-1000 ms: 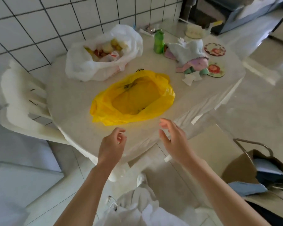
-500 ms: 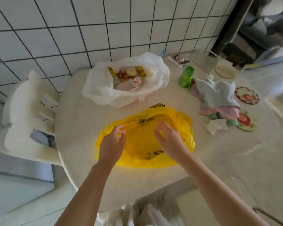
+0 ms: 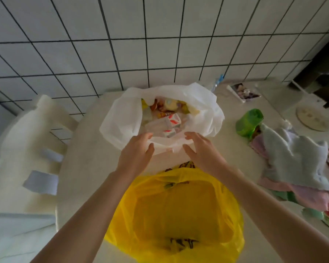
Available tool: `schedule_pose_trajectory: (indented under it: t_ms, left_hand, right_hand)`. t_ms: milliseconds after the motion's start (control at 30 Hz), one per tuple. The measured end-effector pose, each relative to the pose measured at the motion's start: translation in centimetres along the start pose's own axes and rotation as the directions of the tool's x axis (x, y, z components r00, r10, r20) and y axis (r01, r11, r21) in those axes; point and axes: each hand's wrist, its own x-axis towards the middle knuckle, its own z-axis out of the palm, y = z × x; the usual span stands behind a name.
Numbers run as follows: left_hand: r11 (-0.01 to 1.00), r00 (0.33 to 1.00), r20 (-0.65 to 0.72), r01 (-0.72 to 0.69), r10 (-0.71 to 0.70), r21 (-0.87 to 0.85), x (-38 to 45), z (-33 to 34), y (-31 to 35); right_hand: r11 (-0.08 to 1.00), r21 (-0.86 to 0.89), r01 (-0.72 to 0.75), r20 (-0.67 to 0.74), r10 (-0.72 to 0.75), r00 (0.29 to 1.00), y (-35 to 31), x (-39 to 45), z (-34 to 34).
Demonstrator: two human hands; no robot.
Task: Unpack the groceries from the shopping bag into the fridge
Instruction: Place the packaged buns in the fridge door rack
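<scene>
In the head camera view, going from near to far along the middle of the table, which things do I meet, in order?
Yellow plastic bag → left hand and right hand, side by side → white plastic bag with groceries → tiled wall.

The table (image 3: 87, 168) carries white bag (image 3: 122, 118), yellow bag (image 3: 179, 215), cloths (image 3: 292, 158).

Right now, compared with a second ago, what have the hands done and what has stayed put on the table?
Both hands went from the table edge onto the yellow bag, then on past it to the white bag. The left hand and right hand now sit open at its near rim, fingers touching or almost touching the plastic, nothing lifted. Both bags, the green bottle and the cloths have not moved.
</scene>
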Motion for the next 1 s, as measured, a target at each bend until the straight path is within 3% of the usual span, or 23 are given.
schedule_pose_trajectory:
  t_ms: [200, 300, 400, 500, 600, 833, 900, 1000]
  left_hand:
    - [0.969, 0.985, 0.016, -0.17, 0.17, 0.177, 9.6, 2.1, 0.4]
    - [0.875, 0.949, 0.064, -0.31, 0.309, 0.372, 14.3, 3.5, -0.8]
    - [0.803, 0.922, 0.136, -0.382, 0.362, 0.457, 18.4, 4.6, -2.0]
    - [0.77, 0.906, 0.3, -0.415, 0.299, 0.485, 21.9, 5.8, -2.8]
    - [0.809, 0.921, 0.358, -0.323, 0.151, 0.491, 25.1, 6.9, -3.7]
    - [0.861, 0.908, 0.416, -0.248, 0.047, 0.445, 30.4, 8.8, -3.7]
    - [0.871, 0.884, 0.468, -0.243, 0.016, 0.428, 31.3, 10.0, -3.8]
    - [0.852, 0.853, 0.521, -0.258, -0.021, 0.456, 31.9, 11.6, -4.0]
  right_hand:
    - [0.954, -0.227, 0.193, -0.027, -0.204, 0.978, 3.9, 8.6, -3.1]
    - [0.859, -0.41, 0.306, 0.023, -0.326, 0.945, 6.4, 13.5, -3.8]
    - [0.738, -0.558, 0.379, 0.125, -0.377, 0.918, 8.5, 17.7, -4.4]
    - [0.655, -0.649, 0.388, 0.227, -0.321, 0.92, 10.4, 20.8, -4.6]
    - [0.616, -0.728, 0.302, 0.21, -0.219, 0.953, 12.5, 23.5, -5.4]
    - [0.668, -0.721, 0.183, 0.204, -0.048, 0.978, 17.1, 26.5, -5.6]
    - [0.72, -0.671, 0.179, 0.158, -0.097, 0.983, 17.9, 26.6, -5.0]
    - [0.748, -0.586, 0.312, 0.054, -0.348, 0.936, 18.1, 26.1, -4.0]
